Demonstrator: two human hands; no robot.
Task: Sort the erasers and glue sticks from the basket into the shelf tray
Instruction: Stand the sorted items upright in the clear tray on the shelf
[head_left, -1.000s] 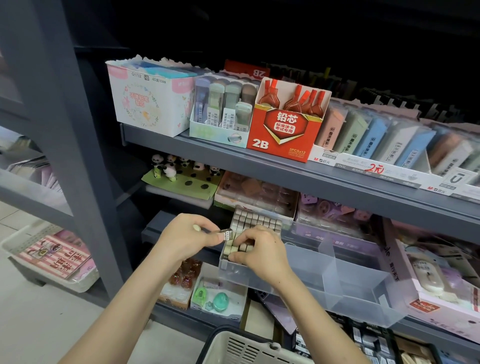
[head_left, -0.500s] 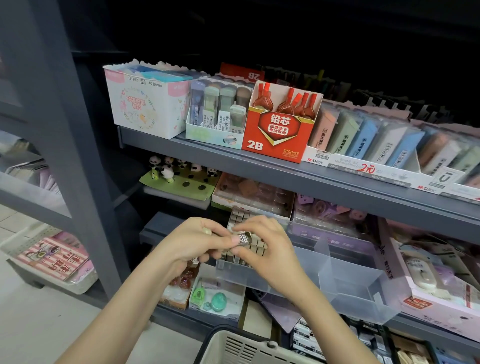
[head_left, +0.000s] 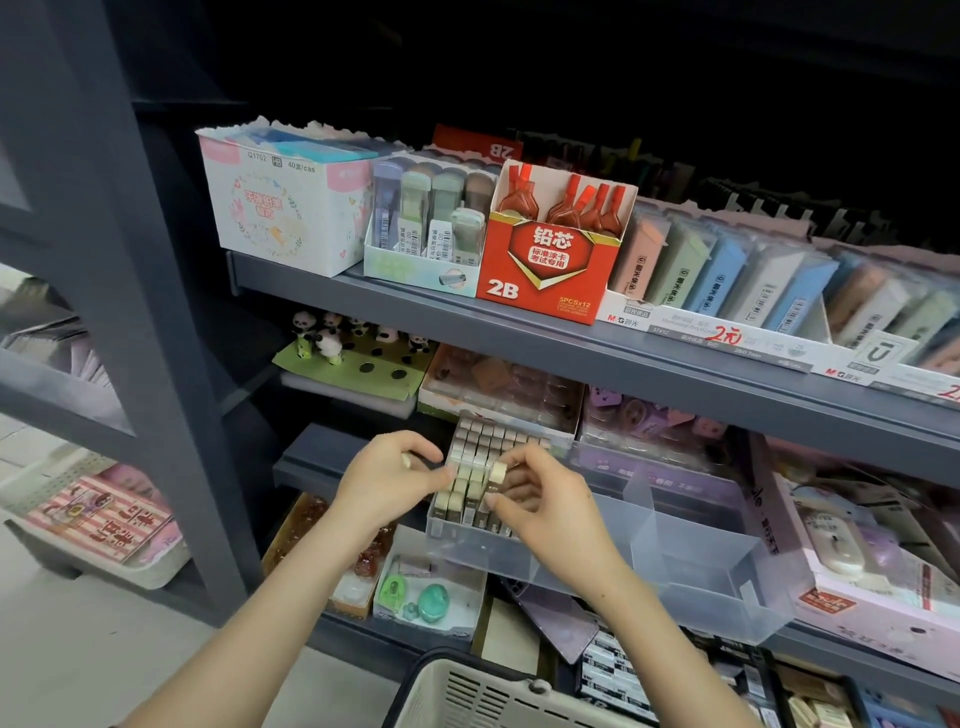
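grey metal shelving (head_left: 519, 338) fills a dim stationery aisle, with pale floor at the lower left. on the upper shelf stand a white floral box (head_left: 280, 208), a red 2b lead box (head_left: 545, 265) and a row of pastel lead cases (head_left: 753, 280). one level down, panda figures (head_left: 327, 338) sit on a green card. a clear plastic shelf tray (head_left: 701, 587) juts out from the shelf below that, and its left compartment is packed with small erasers (head_left: 483, 447) standing on end in rows. the right hand (head_left: 545, 509) is over the front of that compartment, thumb and fingers (head_left: 524, 457) clamped on one cream eraser (head_left: 497, 475), held upright just above the rows. the left hand (head_left: 387, 483), just beside it, has its fingers curled tight round a pale stub (head_left: 407, 460) whose end peeks out near the knuckles. its fingertips touch the nearest erasers. a beige basket (head_left: 467, 691) shows at the bottom edge.
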